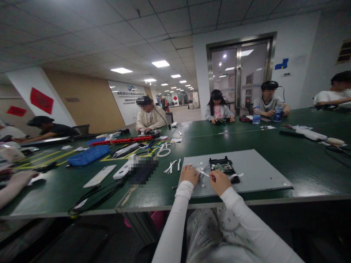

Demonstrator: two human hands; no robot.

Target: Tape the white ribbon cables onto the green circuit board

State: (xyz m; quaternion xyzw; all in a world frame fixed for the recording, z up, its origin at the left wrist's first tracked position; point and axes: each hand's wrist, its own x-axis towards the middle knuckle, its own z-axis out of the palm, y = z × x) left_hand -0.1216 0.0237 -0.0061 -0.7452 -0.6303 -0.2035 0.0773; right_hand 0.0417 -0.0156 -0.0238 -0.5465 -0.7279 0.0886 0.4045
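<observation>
My left hand [189, 174] and my right hand [219, 181] rest close together on a grey mat [255, 171] at the near edge of the green table [301, 160]. Both hands have curled fingers and pinch a thin white strip [203, 173] stretched between them. Just beyond my right hand lies a small black tray holding a green circuit board [222, 166]. White sleeves cover both my arms.
Loose white strips [172, 166], a white phone [100, 175], a blue basket [88, 155], a red bar [120, 140] and black cables [95, 197] lie to the left. Several other people sit round the table; another person's hand [19, 179] shows at far left. Bottles [256, 115] stand far across.
</observation>
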